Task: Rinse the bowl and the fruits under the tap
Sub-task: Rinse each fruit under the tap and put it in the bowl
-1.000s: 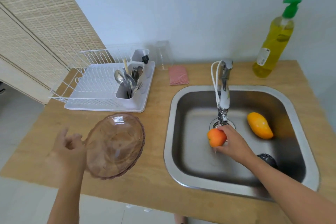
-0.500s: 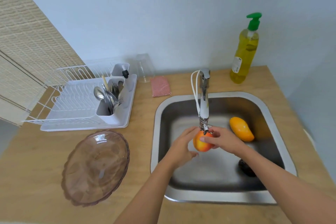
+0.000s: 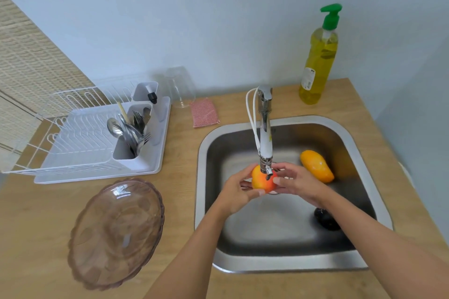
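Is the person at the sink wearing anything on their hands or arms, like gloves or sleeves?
No. The left hand and right hand are bare, with no gloves, rings, watch or bracelet showing. Both forearms are uncovered as far as the picture's lower edge, so no sleeve shows.

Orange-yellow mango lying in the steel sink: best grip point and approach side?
Grip the orange-yellow mango across its thick middle, coming from above with the right hand, which is nearest. It lies flat on the steel sink floor, long axis running diagonally from back-left to front-right, so fingers should close across the short width. The ends taper and would probably slip, especially when wet.
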Demonstrator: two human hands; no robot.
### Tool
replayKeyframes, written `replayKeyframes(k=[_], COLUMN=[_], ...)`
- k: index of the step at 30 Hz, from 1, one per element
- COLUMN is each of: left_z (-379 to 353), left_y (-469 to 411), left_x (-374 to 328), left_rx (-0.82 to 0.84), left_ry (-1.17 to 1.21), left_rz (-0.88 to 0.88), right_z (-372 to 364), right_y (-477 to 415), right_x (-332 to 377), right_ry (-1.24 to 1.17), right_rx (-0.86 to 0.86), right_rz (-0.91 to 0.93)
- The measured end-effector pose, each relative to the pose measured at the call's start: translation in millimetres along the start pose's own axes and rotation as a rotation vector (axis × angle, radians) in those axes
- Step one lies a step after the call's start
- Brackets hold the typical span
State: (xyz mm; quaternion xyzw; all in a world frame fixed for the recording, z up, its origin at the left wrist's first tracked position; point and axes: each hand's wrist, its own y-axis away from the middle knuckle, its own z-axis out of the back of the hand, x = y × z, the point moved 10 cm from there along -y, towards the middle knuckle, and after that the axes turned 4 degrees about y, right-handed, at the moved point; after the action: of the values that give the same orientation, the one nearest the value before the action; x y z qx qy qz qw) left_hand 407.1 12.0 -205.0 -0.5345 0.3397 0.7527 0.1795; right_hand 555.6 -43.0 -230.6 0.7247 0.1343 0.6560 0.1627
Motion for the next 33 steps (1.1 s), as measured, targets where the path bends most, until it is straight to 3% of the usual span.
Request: replayKeyframes(k=[4, 13, 21, 26, 33], left_z=[0, -1, 0, -9, -4], left_y=[1, 3, 5, 6, 8], left_x=[7, -3, -1, -3, -10], left_rx=[-0.055, -0.018, -0.061, 0.003, 0.019], left_ry=[0.021, 0.161, 0.193, 0.122, 0.208], left_rz=[-0.006, -0.001, -0.011, -0.010, 0.012], right_z=[-4, -14, -16, -14, -18], right_y=[-2, 0, 2, 6, 14], right_x=[-4, 7, -15, -18, -2], right_ry=[-0.003, 0.088, -0.021, -0.064, -0.079], right_rx=[0.011, 0.079, 0.026, -0.016, 0.143], right_rz=[-0.043, 0.032, -0.154, -0.198, -0.055])
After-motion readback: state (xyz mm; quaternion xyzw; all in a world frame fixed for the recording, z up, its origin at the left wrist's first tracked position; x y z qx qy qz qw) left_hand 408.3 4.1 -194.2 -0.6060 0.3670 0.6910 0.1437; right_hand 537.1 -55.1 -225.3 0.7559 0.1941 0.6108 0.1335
